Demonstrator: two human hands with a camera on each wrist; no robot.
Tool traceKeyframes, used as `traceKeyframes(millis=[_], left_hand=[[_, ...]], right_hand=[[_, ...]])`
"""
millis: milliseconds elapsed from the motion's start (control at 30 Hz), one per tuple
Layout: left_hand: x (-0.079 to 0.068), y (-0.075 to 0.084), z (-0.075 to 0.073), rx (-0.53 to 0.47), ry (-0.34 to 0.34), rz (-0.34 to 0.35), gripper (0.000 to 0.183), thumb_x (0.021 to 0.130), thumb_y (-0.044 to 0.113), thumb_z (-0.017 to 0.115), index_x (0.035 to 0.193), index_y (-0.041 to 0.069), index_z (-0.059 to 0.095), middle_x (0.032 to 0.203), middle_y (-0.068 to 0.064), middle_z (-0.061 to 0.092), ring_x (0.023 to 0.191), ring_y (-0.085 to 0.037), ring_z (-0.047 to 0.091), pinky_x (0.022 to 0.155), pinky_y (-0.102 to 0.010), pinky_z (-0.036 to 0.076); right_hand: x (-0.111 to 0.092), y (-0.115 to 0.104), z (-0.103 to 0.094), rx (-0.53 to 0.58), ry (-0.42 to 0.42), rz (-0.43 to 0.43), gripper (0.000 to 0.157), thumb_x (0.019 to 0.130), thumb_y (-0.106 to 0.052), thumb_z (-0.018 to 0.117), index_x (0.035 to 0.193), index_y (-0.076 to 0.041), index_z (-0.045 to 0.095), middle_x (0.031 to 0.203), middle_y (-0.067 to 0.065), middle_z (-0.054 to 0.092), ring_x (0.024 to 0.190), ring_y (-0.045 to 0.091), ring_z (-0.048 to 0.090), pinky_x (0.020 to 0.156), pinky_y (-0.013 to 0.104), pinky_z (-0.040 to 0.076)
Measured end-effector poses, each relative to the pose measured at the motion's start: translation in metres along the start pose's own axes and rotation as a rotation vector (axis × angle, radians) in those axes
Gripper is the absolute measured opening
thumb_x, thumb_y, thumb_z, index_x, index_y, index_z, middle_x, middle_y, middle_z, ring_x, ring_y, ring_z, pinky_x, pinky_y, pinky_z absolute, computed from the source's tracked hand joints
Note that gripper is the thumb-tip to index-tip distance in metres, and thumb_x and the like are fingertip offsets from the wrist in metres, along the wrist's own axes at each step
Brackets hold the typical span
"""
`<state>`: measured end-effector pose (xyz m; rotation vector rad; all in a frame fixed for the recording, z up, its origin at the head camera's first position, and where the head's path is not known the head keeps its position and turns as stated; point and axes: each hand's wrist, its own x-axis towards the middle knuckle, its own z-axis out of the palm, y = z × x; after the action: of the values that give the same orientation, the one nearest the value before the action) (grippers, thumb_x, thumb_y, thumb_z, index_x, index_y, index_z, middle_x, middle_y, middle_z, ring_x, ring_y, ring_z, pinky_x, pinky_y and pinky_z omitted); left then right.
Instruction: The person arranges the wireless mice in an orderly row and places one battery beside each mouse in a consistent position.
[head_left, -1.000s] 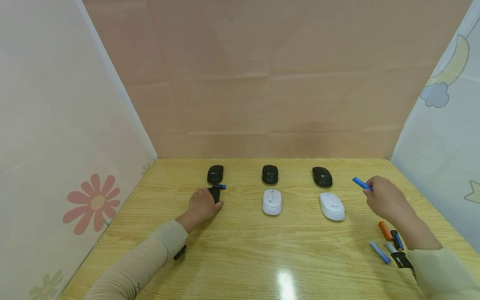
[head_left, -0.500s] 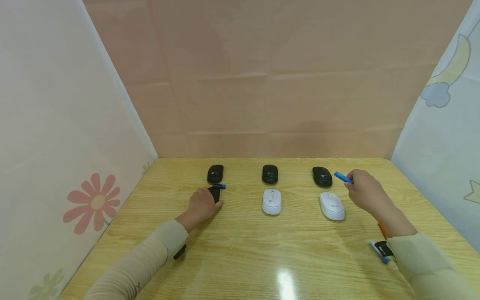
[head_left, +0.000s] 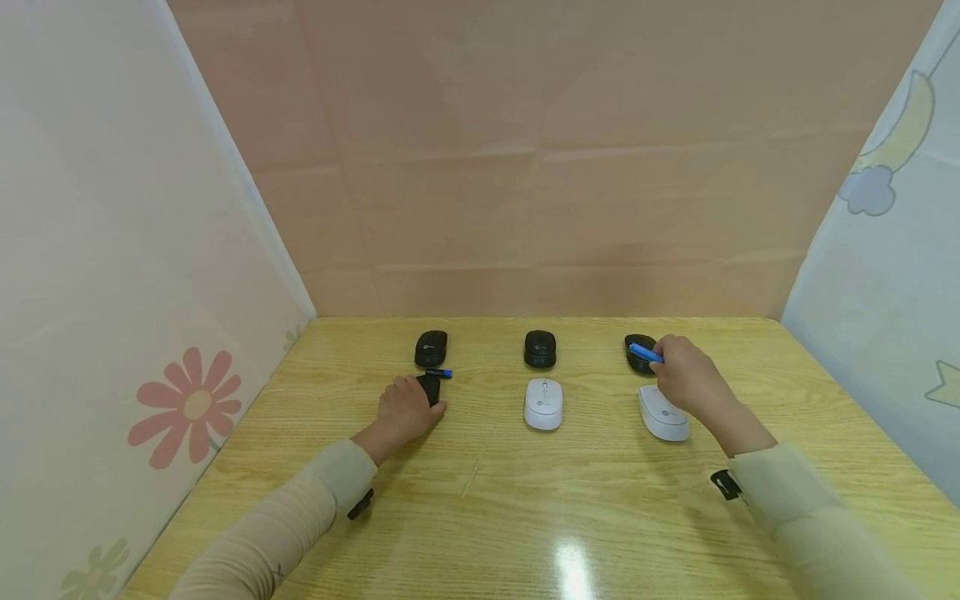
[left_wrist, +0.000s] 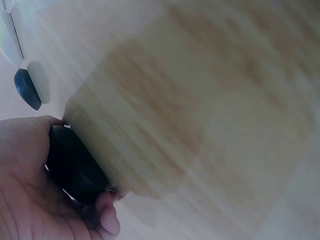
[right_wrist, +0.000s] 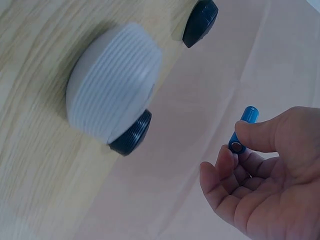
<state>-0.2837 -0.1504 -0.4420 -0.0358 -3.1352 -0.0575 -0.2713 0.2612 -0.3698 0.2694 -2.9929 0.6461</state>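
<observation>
My left hand [head_left: 406, 413] grips a black computer mouse [head_left: 430, 388] on the table at the left. In the left wrist view, fingers and thumb curl round the sides of that black mouse [left_wrist: 77, 162]. A small black and blue battery [head_left: 438, 373] lies just beyond it. My right hand [head_left: 686, 375] pinches a blue battery [head_left: 647, 352] between thumb and fingers. The right wrist view shows the blue battery [right_wrist: 243, 130] held above the table. Below it in the head view are a black mouse [head_left: 634, 363], partly hidden, and a white mouse [head_left: 663, 419].
Another black mouse [head_left: 431, 348] stands at the back left. In the middle, a black mouse [head_left: 540, 348] sits behind a white mouse [head_left: 543, 404]. Pale walls [head_left: 525, 167] border the wooden table [head_left: 480, 533] at the back and sides.
My right hand has moved left with the blue battery, from the right of the table to above the right-hand black mouse. My forearm now hides the loose batteries at right. The left hand stays put.
</observation>
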Motion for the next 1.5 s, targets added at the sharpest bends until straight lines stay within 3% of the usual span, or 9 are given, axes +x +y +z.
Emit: traceKeyframes(millis=[500, 933, 1500], left_hand=[[0.001, -0.001, 0.002, -0.011, -0.005, -0.004, 0.075, 0.089, 0.058, 0.059, 0.107, -0.015, 0.052, 0.089, -0.022, 0.052, 0.083, -0.033, 0.06, 0.068, -0.04, 0.052], [0.0, -0.001, 0.002, -0.028, -0.001, 0.0, 0.075, 0.09, 0.057, 0.059, 0.108, -0.016, 0.052, 0.089, -0.023, 0.052, 0.083, -0.034, 0.06, 0.069, -0.041, 0.052], [0.0, -0.001, 0.001, -0.021, -0.01, -0.005, 0.075, 0.089, 0.057, 0.06, 0.109, -0.016, 0.051, 0.089, -0.022, 0.051, 0.084, -0.033, 0.059, 0.069, -0.04, 0.052]], right_hand=[[0.02, -0.019, 0.031, 0.006, -0.034, -0.039, 0.015, 0.098, 0.0, 0.052, 0.109, 0.009, 0.05, 0.105, 0.024, 0.05, 0.089, 0.032, 0.051, 0.072, 0.042, 0.046], [0.032, -0.026, 0.049, -0.125, 0.035, -0.085, 0.014, 0.094, -0.004, 0.062, 0.104, 0.005, 0.056, 0.092, 0.015, 0.055, 0.083, 0.033, 0.052, 0.066, 0.042, 0.04], [0.052, -0.033, 0.069, -0.227, 0.072, -0.155, 0.014, 0.09, -0.004, 0.068, 0.099, 0.003, 0.06, 0.088, 0.014, 0.058, 0.081, 0.033, 0.054, 0.07, 0.044, 0.044]])
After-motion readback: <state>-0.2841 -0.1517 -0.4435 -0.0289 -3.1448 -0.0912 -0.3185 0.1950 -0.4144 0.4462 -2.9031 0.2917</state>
